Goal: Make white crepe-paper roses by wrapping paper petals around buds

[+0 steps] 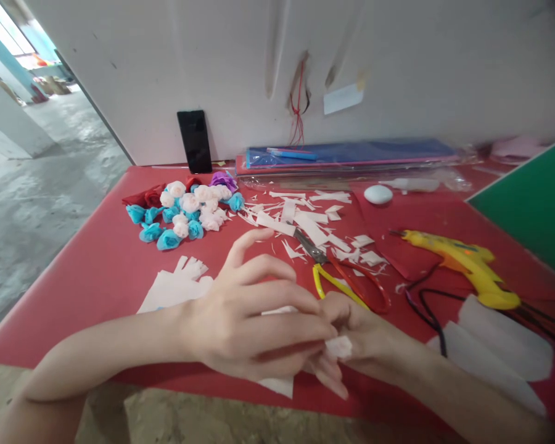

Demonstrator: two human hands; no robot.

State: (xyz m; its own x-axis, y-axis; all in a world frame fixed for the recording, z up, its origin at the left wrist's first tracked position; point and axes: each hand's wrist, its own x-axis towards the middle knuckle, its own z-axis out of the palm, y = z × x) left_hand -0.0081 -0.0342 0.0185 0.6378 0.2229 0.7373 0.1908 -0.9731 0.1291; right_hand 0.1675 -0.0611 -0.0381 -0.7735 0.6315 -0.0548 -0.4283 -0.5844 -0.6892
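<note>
My left hand reaches across in front of my right hand, and the two meet near the table's front edge. A small piece of white paper shows between them, and another white piece sticks out below my left hand. The fingers of both hands are curled around this paper; my left index finger is raised. Just beyond the hands lie scissors with one red and one yellow handle, among white paper scraps.
Blue, white, red and purple paper flowers lie at the back left. A black phone leans on the wall. A yellow glue gun with a dark cord, paper sheets and a green board are at the right.
</note>
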